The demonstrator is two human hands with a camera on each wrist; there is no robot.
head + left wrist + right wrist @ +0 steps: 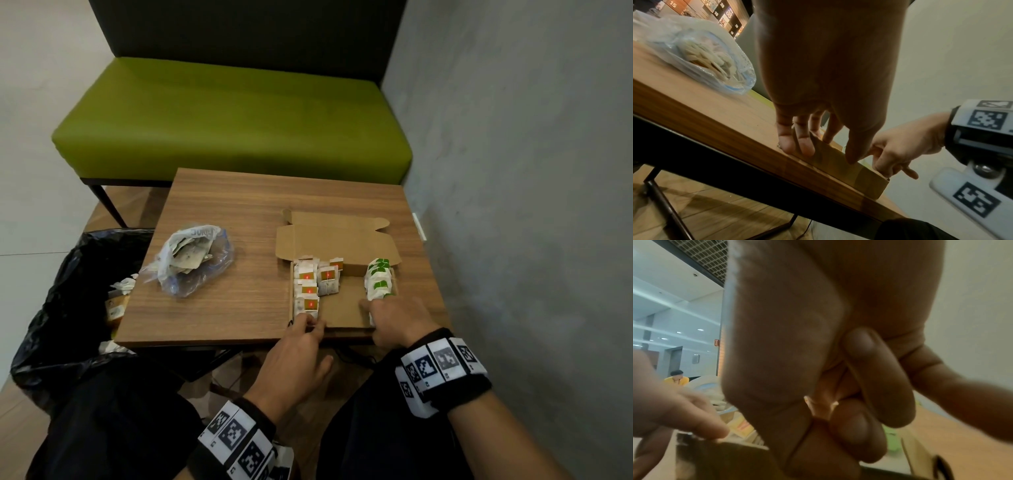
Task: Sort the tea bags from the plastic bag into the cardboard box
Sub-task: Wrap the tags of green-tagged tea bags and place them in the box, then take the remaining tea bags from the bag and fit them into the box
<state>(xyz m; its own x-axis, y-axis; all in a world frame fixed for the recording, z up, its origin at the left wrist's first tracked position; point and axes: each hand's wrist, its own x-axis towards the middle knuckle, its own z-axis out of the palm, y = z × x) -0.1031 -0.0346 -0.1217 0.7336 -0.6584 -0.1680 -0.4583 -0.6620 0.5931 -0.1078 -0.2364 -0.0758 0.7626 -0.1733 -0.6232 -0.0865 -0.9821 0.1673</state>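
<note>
Both hands worked at the cardboard box's (337, 246) 6 o'clock wall. The left hand (297, 356) pinched an orange-tagged tea bag (307, 305); the right hand (397, 317), fingers curled, held the green-tagged row (377, 279). The plastic bag (188, 260) lay at 9 o'clock. Best practice: keep rows upright, tags aligned.

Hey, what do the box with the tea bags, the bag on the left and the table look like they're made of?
Box: plain brown cardboard, matte, with die-cut folding flaps.
Bag: thin clear plastic film with a bluish tint, crinkled and glossy; contents show through.
Table: wood-grain top, smooth, satin; could be laminate or veneer rather than solid wood.
</note>
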